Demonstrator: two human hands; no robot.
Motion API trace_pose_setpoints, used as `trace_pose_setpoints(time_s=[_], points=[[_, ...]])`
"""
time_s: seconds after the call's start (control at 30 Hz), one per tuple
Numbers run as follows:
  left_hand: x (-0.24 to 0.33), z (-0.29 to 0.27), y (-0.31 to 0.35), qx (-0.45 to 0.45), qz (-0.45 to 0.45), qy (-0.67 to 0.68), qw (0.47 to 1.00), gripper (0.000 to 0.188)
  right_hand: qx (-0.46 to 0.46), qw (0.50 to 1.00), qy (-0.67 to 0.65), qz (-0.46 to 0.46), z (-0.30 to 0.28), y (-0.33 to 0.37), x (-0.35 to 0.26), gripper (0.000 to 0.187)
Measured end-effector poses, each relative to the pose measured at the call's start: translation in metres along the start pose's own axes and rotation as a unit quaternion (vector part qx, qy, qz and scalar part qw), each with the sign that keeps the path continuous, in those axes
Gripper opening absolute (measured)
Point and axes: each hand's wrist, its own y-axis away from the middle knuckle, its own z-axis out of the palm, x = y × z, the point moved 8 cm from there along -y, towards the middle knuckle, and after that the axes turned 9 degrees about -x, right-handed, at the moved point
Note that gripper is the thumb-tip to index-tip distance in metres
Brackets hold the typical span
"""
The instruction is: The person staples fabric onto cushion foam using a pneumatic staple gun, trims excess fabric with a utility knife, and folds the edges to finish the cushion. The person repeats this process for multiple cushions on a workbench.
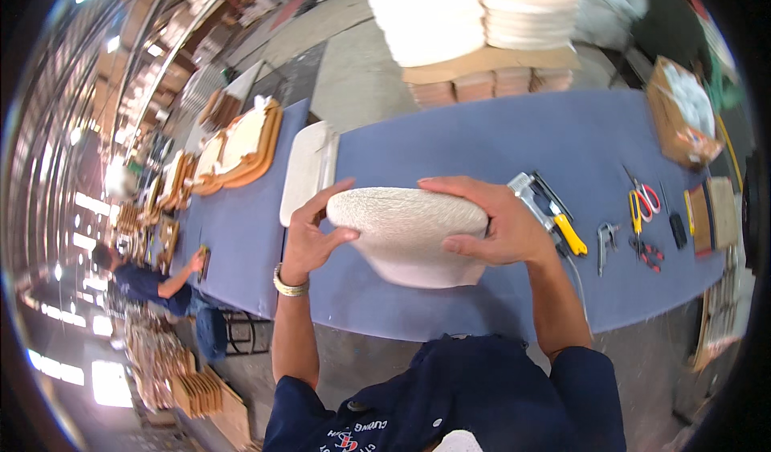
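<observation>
A cream, textured upholstered pad [409, 227] is tilted up above the blue-grey table, its rounded edge toward the top. My left hand [312, 233] grips its left end, thumb on the near face and fingers behind. At the other end, my right hand [502, 223] clasps it the same way, its thumb pressed on the near side. The pad hides part of the tabletop beneath it. Another cream pad [307, 171] lies beyond my left hand. Just right of my right hand are a silver staple gun [530, 195] and a yellow-handled tool [569, 233].
To the right lie a grey air gun [606, 247], red-handled scissors [649, 199], pliers [646, 253] and a black-handled tool [677, 229]. A cardboard box [683, 122] stands at the far right corner. Stacked pads [241, 151] and a co-worker [165, 283] are at left.
</observation>
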Motion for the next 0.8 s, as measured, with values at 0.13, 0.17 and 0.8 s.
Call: trace_pose_setpoints(time_s=[0.13,0.17,0.8], points=[[0.038,0.011,0.015,0.197,0.088,-0.281,0.935,0.043,0.04,0.998,-0.039,0.041,0.053,-0.027,0.007,0.079],[0.034,0.014,0.014,0.225,0.089,-0.302,0.922,0.04,0.047,0.995,-0.079,0.05,0.066,-0.03,0.017,0.079],[0.013,-0.025,-0.007,0.162,0.109,-0.053,0.979,0.075,0.042,0.993,0.075,-0.085,0.099,0.0,-0.012,0.055]])
